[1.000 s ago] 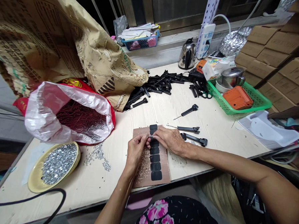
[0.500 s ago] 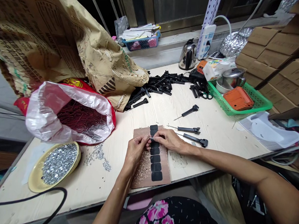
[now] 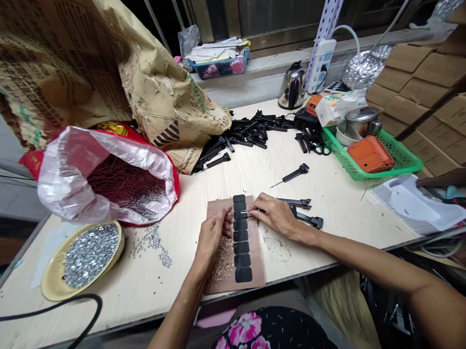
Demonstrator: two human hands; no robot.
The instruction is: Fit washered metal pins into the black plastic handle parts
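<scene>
My right hand [image 3: 274,214] pinches a small thin metal pin [image 3: 245,212] over the upper part of a brown board [image 3: 256,259]. A column of rounded black pads [image 3: 242,247] runs down this board, with pale crumbs scattered to the left of it. On the board's left side is my left hand [image 3: 213,232], its thumb and fingertips drawn together; whatever they may hold is too small to make out. Just beyond my right hand lie two black plastic handles [image 3: 309,220], partly covered by it. Another black handle with a thin metal rod [image 3: 296,172] rests farther back.
A bag of thin metal rods [image 3: 128,187] and a yellow bowl of small shiny metal pieces [image 3: 92,255] stand on the left, loose pieces between. Black handles are heaped [image 3: 254,127] at the back. To the right are a green basket [image 3: 403,165] and stacked cardboard boxes [image 3: 443,102].
My hands have moved apart. The right one has drawn back to the right with the metal pin, covering more of the handles; the left has shifted only slightly.
</scene>
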